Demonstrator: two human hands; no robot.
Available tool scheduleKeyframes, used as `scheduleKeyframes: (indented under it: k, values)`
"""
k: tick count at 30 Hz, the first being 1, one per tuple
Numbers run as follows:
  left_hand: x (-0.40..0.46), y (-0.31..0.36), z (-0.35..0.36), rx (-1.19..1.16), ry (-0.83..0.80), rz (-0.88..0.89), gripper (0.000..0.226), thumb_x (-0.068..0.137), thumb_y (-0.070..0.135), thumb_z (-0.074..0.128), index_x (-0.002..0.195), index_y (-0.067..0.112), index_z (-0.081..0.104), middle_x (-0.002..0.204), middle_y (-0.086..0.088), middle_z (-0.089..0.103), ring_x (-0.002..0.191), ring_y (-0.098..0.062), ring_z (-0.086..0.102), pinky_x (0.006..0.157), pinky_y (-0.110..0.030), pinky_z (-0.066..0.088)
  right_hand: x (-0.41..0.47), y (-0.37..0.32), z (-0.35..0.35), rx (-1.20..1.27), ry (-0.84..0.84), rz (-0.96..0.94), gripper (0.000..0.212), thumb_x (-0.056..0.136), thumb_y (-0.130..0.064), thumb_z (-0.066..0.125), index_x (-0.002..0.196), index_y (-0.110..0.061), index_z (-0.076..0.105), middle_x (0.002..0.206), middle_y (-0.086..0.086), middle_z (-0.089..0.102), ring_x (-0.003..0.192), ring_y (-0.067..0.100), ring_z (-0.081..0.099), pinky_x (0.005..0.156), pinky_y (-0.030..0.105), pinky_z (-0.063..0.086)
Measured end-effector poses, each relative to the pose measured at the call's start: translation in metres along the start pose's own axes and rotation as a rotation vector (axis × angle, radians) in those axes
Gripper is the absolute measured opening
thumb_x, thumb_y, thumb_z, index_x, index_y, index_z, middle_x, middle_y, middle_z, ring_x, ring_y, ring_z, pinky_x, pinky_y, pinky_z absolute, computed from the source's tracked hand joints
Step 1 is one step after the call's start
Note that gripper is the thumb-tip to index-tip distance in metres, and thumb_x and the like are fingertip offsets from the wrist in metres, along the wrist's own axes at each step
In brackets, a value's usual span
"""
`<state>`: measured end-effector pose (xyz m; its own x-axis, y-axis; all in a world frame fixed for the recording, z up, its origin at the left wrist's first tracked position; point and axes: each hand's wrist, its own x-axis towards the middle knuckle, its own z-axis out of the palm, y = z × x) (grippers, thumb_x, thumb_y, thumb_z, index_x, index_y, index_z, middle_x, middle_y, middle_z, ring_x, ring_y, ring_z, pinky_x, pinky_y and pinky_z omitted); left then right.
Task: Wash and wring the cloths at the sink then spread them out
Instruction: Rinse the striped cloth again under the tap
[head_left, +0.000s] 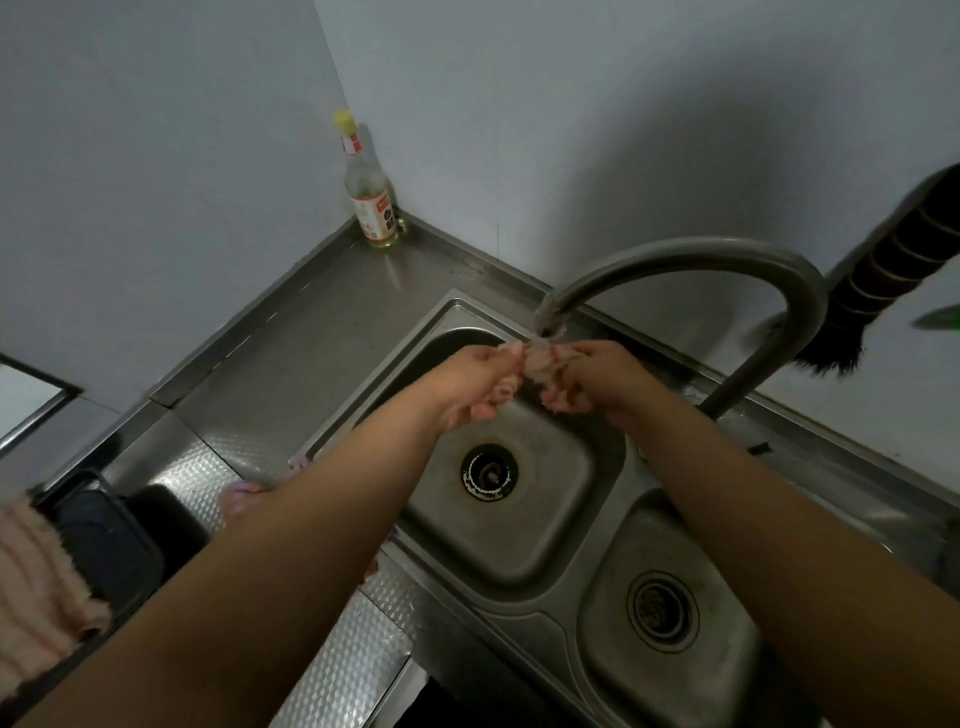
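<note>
A small pale pink cloth (540, 364) is bunched between my left hand (480, 387) and my right hand (597, 382), directly under the spout of the curved grey tap (675, 260). Both hands grip it over the larger left basin of the steel sink (561, 514). A pinkish-purple cloth (244, 496) lies on the counter left of the sink, partly hidden by my left forearm. A striped pink cloth (36, 582) hangs at the far left edge.
A bottle with a yellow cap (369, 192) stands in the counter's back corner. A dark brush (883, 291) leans on the wall behind the tap. A smaller right basin (665, 613) lies near me. A black tray (111, 540) sits at the left.
</note>
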<state>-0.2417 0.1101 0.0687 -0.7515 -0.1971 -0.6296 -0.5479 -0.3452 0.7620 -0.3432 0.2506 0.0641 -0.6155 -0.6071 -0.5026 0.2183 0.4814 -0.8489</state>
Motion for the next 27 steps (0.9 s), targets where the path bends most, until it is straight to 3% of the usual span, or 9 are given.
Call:
scheduleKeyframes:
  k: [2,5,8,10,14,18,21,24,27]
  values:
    - [0.007,0.001,0.015,-0.059,0.205,0.04,0.031,0.103,0.041,0.039,0.087,0.018,0.054,0.054,0.005,0.043,0.037,-0.003,0.032,0.031,-0.014,0.022,-0.01,-0.009,0.017,0.291,-0.141,-0.053,0.035,0.092,-0.005,0.056,0.126,-0.012,0.056,0.109,0.017,0.067,0.099,0.026,0.066,0.092,0.035,0.051]
    - [0.011,0.001,0.036,-0.176,0.276,-0.02,0.036,0.103,0.044,0.034,0.084,0.022,0.053,0.057,0.003,0.042,0.032,-0.003,0.033,0.031,-0.012,0.021,-0.02,-0.007,0.042,0.145,-0.152,-0.316,0.036,0.101,-0.024,0.043,0.132,-0.04,0.043,0.137,0.013,0.05,0.112,0.016,0.059,0.1,0.025,0.045]
    - [0.004,-0.004,0.052,-0.092,0.22,-0.094,0.047,0.102,0.049,0.027,0.07,0.021,0.047,0.046,0.005,0.035,0.032,-0.003,0.026,0.034,-0.011,0.015,-0.016,-0.005,0.049,0.027,0.06,-0.458,0.03,0.102,-0.023,0.038,0.124,-0.021,0.058,0.127,-0.004,0.042,0.102,-0.015,0.05,0.092,0.007,0.039]
    - [0.001,-0.004,0.054,0.008,0.211,-0.1,0.042,0.102,0.05,0.025,0.074,0.026,0.044,0.037,0.006,0.032,0.029,-0.004,0.026,0.035,-0.01,0.017,-0.013,-0.007,0.051,0.037,0.182,-0.468,0.027,0.101,-0.021,0.041,0.092,-0.009,0.064,0.102,-0.001,0.056,0.085,-0.013,0.055,0.078,0.013,0.043]
    - [-0.001,-0.007,0.05,0.267,0.255,-0.089,0.043,0.102,0.032,0.029,0.068,0.014,0.047,0.046,0.0,0.04,0.034,-0.009,0.03,0.039,-0.017,0.022,0.006,-0.012,0.057,0.192,0.346,-0.233,0.036,0.098,-0.022,0.043,0.063,-0.015,0.048,0.061,0.004,0.049,0.062,0.019,0.05,0.061,0.029,0.04]
    - [-0.006,-0.011,0.047,0.353,0.256,-0.032,0.047,0.102,0.03,0.028,0.062,0.013,0.046,0.052,-0.003,0.04,0.036,-0.012,0.03,0.041,-0.02,0.022,0.027,-0.011,0.062,0.359,0.363,-0.041,0.029,0.092,-0.008,0.047,0.064,-0.013,0.051,0.06,0.003,0.051,0.061,0.018,0.052,0.066,0.035,0.046]
    - [-0.004,-0.013,0.042,0.366,0.249,0.029,0.05,0.103,0.042,0.027,0.066,0.015,0.047,0.052,-0.002,0.041,0.036,-0.012,0.031,0.04,-0.02,0.023,0.029,-0.015,0.06,0.509,0.296,0.025,0.032,0.094,-0.005,0.041,0.064,-0.016,0.043,0.056,-0.001,0.042,0.05,0.012,0.04,0.053,0.026,0.038]
    - [-0.003,-0.014,0.035,0.367,0.177,0.061,0.053,0.102,0.05,0.029,0.063,0.019,0.046,0.05,0.0,0.041,0.035,-0.01,0.03,0.038,-0.017,0.023,0.034,-0.016,0.052,0.701,0.247,0.141,0.037,0.098,-0.02,0.037,0.061,-0.017,0.039,0.045,-0.003,0.041,0.047,0.012,0.039,0.047,0.023,0.033]
    - [-0.004,-0.014,0.018,0.212,0.082,0.052,0.044,0.103,0.045,0.032,0.075,0.019,0.053,0.057,0.0,0.044,0.037,-0.007,0.03,0.036,-0.015,0.021,0.025,-0.01,0.035,0.791,0.118,0.147,0.041,0.102,-0.037,0.037,0.075,-0.01,0.052,0.055,0.004,0.062,0.046,0.013,0.061,0.045,0.02,0.046]
